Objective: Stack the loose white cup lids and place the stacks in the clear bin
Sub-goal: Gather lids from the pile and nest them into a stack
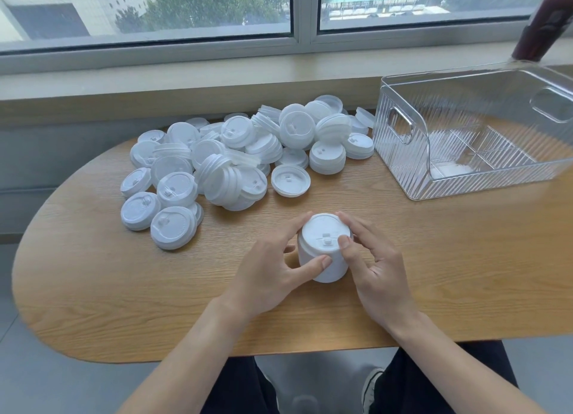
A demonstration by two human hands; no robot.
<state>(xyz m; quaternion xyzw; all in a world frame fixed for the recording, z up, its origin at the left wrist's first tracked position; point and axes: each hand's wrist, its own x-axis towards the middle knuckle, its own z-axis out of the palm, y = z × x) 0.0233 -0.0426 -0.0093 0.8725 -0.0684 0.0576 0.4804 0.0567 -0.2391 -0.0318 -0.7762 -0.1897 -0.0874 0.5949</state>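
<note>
Item 1: stack of white lids (pixel 324 252), upright on the wooden table (pixel 124 289) near its 6 o'clock edge, gripped from both sides; left hand (pixel 269 277) at the stack's 9 o'clock with fingers curled round it and thumb pressed on its front wall, right hand (pixel 376 277) at 3 o'clock with thumb tip on the top lid's rim and fingers wrapped behind. Item 2: heap of loose lids (pixel 235 162), at 11 o'clock from the stack, well apart from it. Item 3: clear bin (pixel 465 184), ribbed walls, at 2 o'clock, just beside the heap's right end, inner dividers visible, contents unclear.
</note>
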